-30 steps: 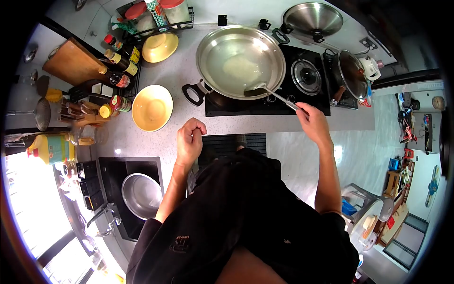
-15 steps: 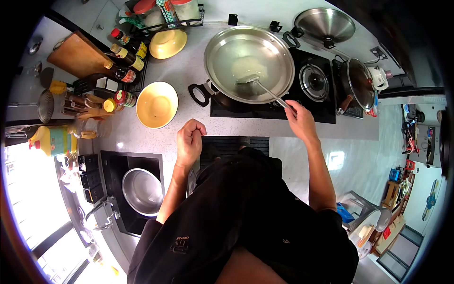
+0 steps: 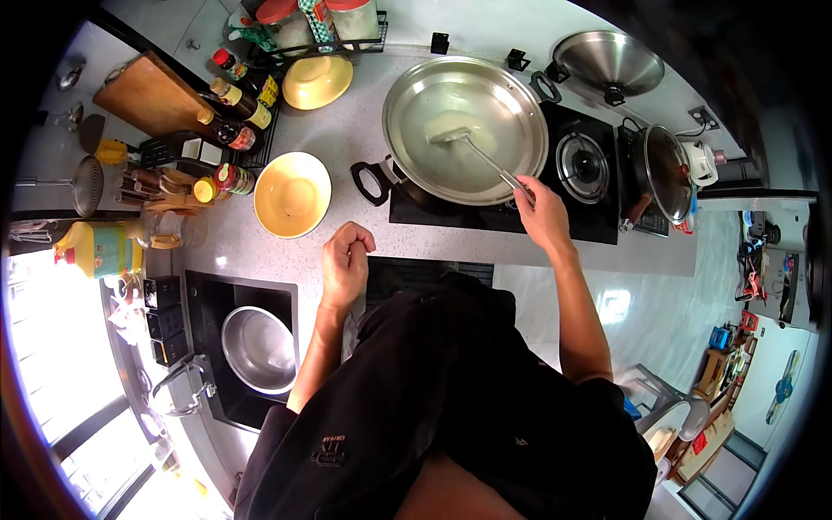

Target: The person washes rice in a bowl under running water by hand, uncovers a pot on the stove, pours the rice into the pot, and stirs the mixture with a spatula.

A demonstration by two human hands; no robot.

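Observation:
My right hand [image 3: 544, 213] is wrapped round the handle of a metal spatula [image 3: 481, 152]. The spatula's head rests in a wide steel wok [image 3: 529, 104] on the stove, against a pale, cloudy patch in clear liquid [image 3: 485, 130]. My left hand [image 3: 347, 263] is curled into a loose fist in front of the counter edge, with nothing visible in it. Nearest to it stands a yellow bowl [image 3: 292, 195], its inside bare. The wok's black side handle [image 3: 371, 184] points towards that bowl.
A second yellow bowl [image 3: 318, 82] sits upside down by the rack. Bottles [image 3: 238, 104] and a cutting board [image 3: 156, 95] line the left. The sink [image 3: 208, 295] holds a steel pot [image 3: 260, 349]. Right of the wok are a burner [image 3: 582, 165] and a lidded pan [image 3: 663, 173].
The spatula's head has moved slightly up and left within the wok, and its tilt has changed. My left hand stays curled in about the same place. The whole view has shifted a little.

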